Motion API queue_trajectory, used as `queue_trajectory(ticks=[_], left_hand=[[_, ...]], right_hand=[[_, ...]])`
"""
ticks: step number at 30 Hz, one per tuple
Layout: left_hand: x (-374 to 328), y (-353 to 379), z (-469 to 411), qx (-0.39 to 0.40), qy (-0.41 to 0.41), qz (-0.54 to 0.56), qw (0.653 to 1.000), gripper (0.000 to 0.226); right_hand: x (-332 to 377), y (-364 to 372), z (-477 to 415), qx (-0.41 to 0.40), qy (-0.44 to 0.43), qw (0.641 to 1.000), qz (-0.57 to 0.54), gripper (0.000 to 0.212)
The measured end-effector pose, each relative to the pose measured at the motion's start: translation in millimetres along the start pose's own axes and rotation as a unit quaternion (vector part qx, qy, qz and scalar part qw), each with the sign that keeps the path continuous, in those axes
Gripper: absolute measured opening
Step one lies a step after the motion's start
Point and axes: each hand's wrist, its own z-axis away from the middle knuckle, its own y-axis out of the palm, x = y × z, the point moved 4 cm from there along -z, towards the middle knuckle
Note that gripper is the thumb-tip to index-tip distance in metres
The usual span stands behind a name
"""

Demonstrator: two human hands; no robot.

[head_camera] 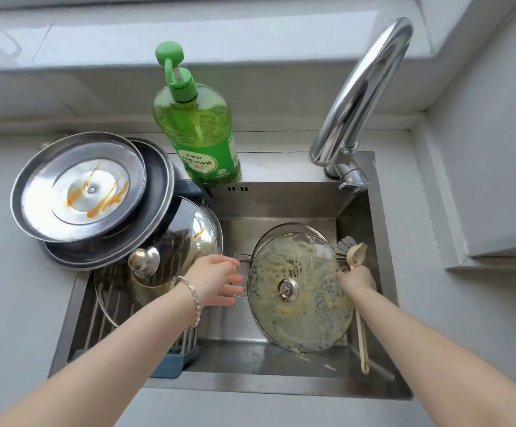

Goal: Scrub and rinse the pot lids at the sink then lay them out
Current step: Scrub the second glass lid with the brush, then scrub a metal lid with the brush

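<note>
A soapy glass lid [303, 315] with a metal knob stands tilted in the steel sink [281, 204]. My right hand [355, 280] grips the lid's right edge together with the beige handle of a dish brush [353, 251], whose grey bristles point up behind the lid. My left hand [216, 280] hovers just left of the lid with fingers spread, above the drain. On the left, a steel lid [77, 186] streaked with orange sauce lies upside down on a dark lid [158, 192]. A domed lid with a round knob [173, 241] rests below them on the rack.
A green dish soap bottle [198, 131] stands on the sink's back ledge. The chrome faucet [358, 97] arches over the right rear corner; no water runs. A blue-framed drying rack [170, 362] spans the sink's left side. Grey counter surrounds the sink.
</note>
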Motion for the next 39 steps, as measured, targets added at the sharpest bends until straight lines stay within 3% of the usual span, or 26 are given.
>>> queue_trajectory(ticks=[3, 6, 9, 16, 21, 24, 28, 32, 36, 39], left_hand=[[1, 5, -10, -0.003, -0.006, -0.01, 1.0, 0.022], [-3, 9, -17, 0.003, -0.006, -0.027, 1.0, 0.021], [-8, 10, -22, 0.01, -0.006, -0.029, 1.0, 0.021], [-20, 13, -24, 0.022, 0.011, -0.03, 0.999, 0.022], [-39, 3, -14, -0.009, 0.095, -0.032, 0.995, 0.027], [-70, -20, 0, -0.097, 0.255, -0.088, 0.958, 0.032], [-137, -53, 33, -0.231, 0.466, -0.203, 0.83, 0.046], [-205, -83, 45, -0.297, 0.544, -0.26, 0.741, 0.04], [-259, -114, 43, -0.354, 0.512, -0.28, 0.731, 0.03], [-275, -113, 24, -0.27, 0.456, -0.354, 0.77, 0.029]], right_hand=[[2, 12, -5, -0.002, -0.006, 0.999, 0.032, 0.036], [-1, 26, -5, 0.014, 0.001, 0.998, 0.06, 0.069], [-4, 30, -8, 0.004, 0.01, 0.996, 0.083, 0.081], [4, 21, -2, -0.025, -0.039, 0.991, 0.122, 0.042], [40, -3, 35, 0.018, -0.138, 0.99, 0.033, 0.03], [79, -12, 72, 0.061, -0.206, 0.976, -0.026, 0.038], [137, -11, 125, 0.146, -0.271, 0.945, -0.111, 0.033], [189, -12, 171, 0.245, -0.213, 0.909, -0.263, 0.034], [225, -12, 190, 0.297, -0.185, 0.873, -0.34, 0.036], [243, -7, 194, 0.306, -0.18, 0.867, -0.35, 0.035]])
